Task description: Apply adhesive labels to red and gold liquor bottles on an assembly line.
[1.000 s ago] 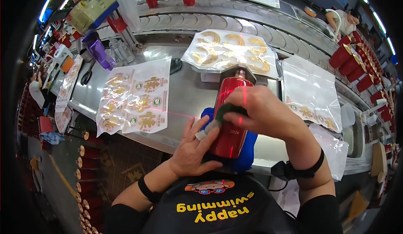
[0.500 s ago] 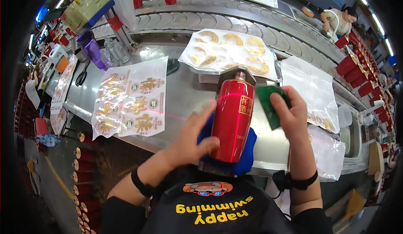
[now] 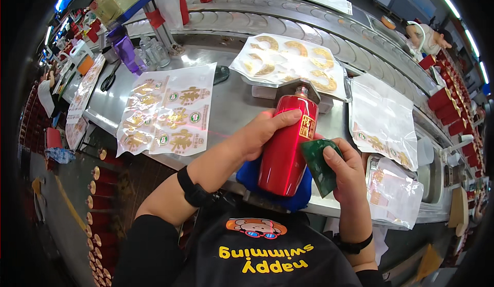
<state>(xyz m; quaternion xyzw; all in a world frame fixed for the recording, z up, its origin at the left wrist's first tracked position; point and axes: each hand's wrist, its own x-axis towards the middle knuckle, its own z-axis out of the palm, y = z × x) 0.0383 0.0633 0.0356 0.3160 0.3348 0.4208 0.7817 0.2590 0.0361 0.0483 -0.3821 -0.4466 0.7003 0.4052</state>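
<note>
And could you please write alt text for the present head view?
A person's left hand holds a glossy red bottle over a blue cloth, its neck pointing away, while the right hand holds a flat green piece at its right side. Sheets with gold designs lie beyond and to both sides.

The metal workbench carries gold-printed sheets, black scissors, clear bottles and a purple container
</note>
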